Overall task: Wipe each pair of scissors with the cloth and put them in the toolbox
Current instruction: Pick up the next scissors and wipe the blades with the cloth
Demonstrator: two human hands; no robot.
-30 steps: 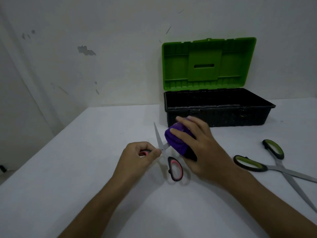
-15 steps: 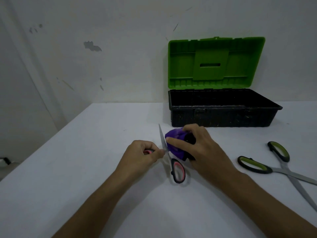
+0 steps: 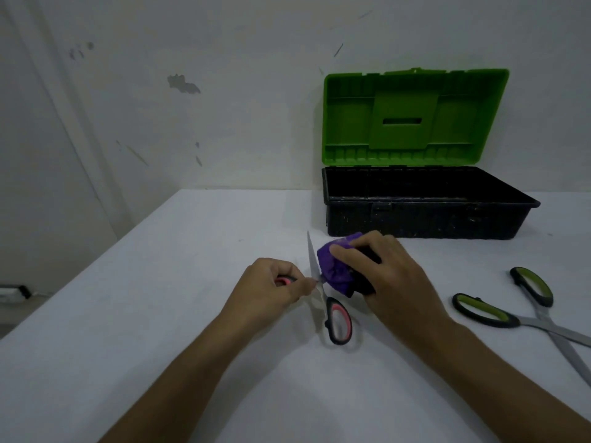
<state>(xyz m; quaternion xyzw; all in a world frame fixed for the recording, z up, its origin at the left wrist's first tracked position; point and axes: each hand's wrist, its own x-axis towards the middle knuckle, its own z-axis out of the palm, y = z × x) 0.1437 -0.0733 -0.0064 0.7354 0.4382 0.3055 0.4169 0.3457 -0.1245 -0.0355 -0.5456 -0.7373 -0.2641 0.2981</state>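
Pink-and-black-handled scissors lie spread open on the white table, one blade pointing up and away. My left hand grips one pink handle loop near the pivot. My right hand holds a bunched purple cloth against the scissors just right of the upright blade; the second blade is hidden under the cloth. A second pair of scissors with green-and-black handles lies open on the table at the right. The toolbox, a black tub with a raised green lid, stands open behind my hands.
The white table ends at a left edge that runs diagonally toward the wall. The toolbox stands close to the back wall. The blades of the green scissors reach toward the frame's right edge.
My right hand with the cloth has slid slightly along the scissors near the pivot. My left hand keeps its hold on the handle. The view has shifted a little.
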